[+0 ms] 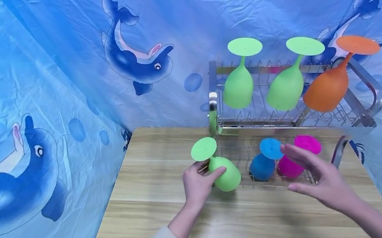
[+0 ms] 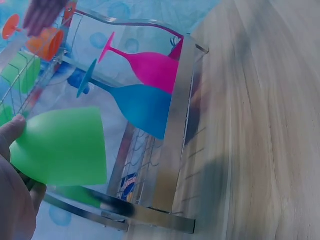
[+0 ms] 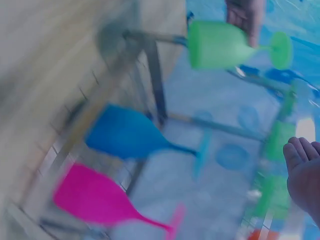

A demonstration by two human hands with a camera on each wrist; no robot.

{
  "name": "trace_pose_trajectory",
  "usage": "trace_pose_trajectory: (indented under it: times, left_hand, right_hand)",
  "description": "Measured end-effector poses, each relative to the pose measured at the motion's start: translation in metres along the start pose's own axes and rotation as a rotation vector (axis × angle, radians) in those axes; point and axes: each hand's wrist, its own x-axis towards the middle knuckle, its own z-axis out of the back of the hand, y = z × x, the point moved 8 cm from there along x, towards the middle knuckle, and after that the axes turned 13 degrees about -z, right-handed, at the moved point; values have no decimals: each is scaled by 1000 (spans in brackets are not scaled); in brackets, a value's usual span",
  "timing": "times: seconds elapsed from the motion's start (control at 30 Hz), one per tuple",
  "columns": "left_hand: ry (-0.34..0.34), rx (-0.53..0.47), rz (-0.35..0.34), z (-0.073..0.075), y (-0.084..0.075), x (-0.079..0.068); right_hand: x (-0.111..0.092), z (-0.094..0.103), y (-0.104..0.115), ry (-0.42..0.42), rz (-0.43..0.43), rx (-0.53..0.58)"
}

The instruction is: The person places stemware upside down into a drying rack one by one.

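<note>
My left hand (image 1: 197, 183) grips a green goblet (image 1: 227, 175) by its bowl, upside down with its round foot up, at the left end of the lower rack. In the left wrist view the goblet's bowl (image 2: 65, 147) overlaps the rack's end. My right hand (image 1: 325, 185) holds nothing; its fingers and thumb are spread apart in front of the lower tier. Closest to it in the head view are a pink goblet (image 1: 290, 166) and a blue goblet (image 1: 262, 167), both upside down on the lower rack.
A two-tier metal dish rack (image 1: 260, 122) stands on the wooden table (image 1: 142, 211). Its upper tier bears two green goblets, one farther left (image 1: 239, 88), and an orange goblet (image 1: 328, 89), all inverted. Blue dolphin-print curtain (image 1: 62, 52) surrounds the table's back and sides.
</note>
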Motion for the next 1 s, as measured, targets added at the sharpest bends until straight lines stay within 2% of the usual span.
trace_pose_trajectory:
  times: [0.13, 0.27, 0.37, 0.5, 0.6, 0.73, 0.83, 1.0]
  left_hand:
    - [3, 57, -14, -9, -1, 2]
    - [12, 119, -23, -16, -2, 5]
    - [17, 171, -37, -20, -3, 7]
    - [10, 228, -77, -25, -4, 9]
    - [0, 267, -103, -29, -3, 10]
    - [-14, 336, -145, -34, -3, 9]
    - [-33, 378, -191, -37, -6, 9]
    - [-41, 437, -238, -47, -7, 7]
  right_hand:
    - [0, 34, 23, -77, 55, -102]
    - [0, 64, 36, -148, 97, -109]
    - [0, 88, 41, -216, 129, -114]
    - [1, 121, 42, -342, 129, -218]
    - [3, 143, 37, -423, 68, -287]
    - [7, 165, 25, -511, -80, -388]
    - [11, 176, 15, -530, -183, -452]
    - [18, 189, -3, -511, -293, -523]
